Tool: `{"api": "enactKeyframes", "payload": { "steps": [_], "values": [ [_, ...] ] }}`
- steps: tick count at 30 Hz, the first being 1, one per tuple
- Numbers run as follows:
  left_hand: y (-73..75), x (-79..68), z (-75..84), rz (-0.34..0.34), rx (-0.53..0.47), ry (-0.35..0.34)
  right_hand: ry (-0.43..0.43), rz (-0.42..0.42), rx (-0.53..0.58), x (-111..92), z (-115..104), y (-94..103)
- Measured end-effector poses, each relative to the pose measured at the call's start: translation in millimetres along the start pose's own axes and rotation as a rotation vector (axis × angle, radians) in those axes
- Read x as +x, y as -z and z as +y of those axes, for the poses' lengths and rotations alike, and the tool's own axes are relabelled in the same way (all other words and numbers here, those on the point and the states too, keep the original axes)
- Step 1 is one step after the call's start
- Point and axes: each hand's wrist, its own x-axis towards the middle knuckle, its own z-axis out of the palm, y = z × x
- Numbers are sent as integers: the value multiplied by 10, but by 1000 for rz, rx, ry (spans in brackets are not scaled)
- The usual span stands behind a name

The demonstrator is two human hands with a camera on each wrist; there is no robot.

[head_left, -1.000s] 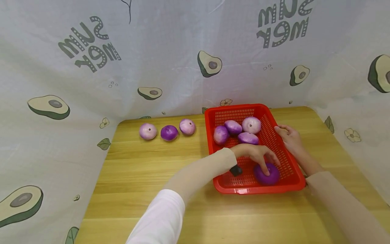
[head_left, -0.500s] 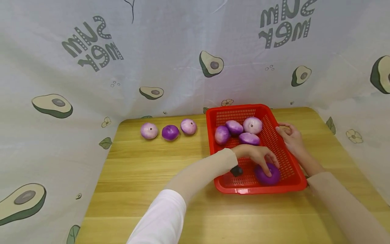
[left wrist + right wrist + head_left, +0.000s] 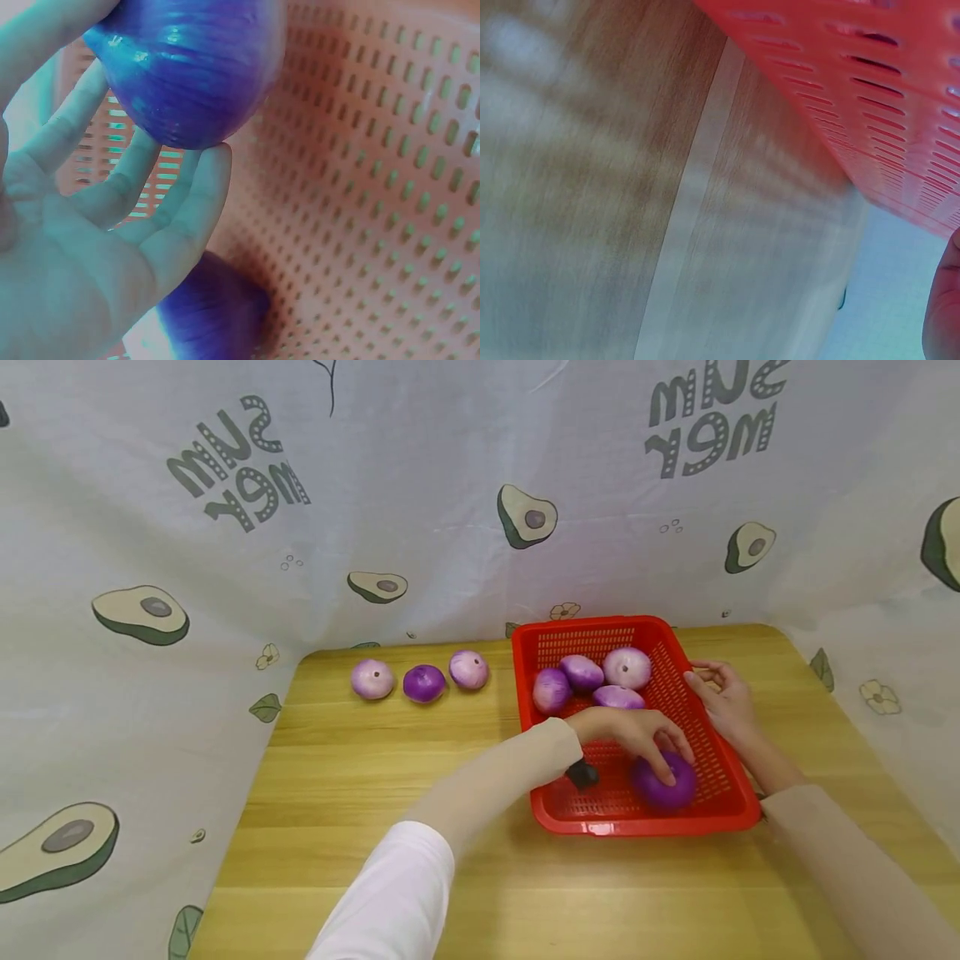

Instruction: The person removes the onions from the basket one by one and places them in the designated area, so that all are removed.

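My left hand (image 3: 637, 737) reaches over the red plastic basket (image 3: 645, 824) and holds a dark purple onion (image 3: 665, 783) near its front right corner. In the left wrist view, thumb and fingers lie around that onion (image 3: 199, 71), and part of another onion (image 3: 214, 311) shows below the palm. At the basket's right rim, my right hand (image 3: 727, 703) grips the edge with the thumb on top. The right wrist view has only a bit of that hand (image 3: 943, 307) beside the slotted basket wall (image 3: 885, 97). Several purple and white onions (image 3: 627, 668) lie in the basket's back half.
Left of the basket, a pale onion (image 3: 372, 679), a dark purple onion (image 3: 424, 683) and a streaked onion (image 3: 468, 669) sit in a row on the wooden table (image 3: 360, 793). An avocado-print cloth (image 3: 420, 468) hangs behind the table. A black piece (image 3: 582, 774) shows at the left wrist.
The dark purple onion in my left hand has risen very slightly. The head view has shifted a little, so the scene sits farther right. My right hand stays on the rim.
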Motion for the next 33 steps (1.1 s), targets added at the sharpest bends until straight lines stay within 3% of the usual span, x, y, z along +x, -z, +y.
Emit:
{"api": "enactKeyframes", "payload": {
  "steps": [6,13,21,28,33],
  "values": [
    [117,-143,73,31,10,-52,-10,-2,-55,-51,-179,-47],
    [298,-482,150,120,-8,-105,-12,10,-41,84,144,23],
    [575,-936,47,245,6,-197,-39,-14,58,83,132,13],
    [808,-1355,-109,378,-57,-163,-33,-16,58,43,46,13],
    [947,-1643,-256,477,-37,-133,-32,-17,63,9,-3,16]
  ]
}}
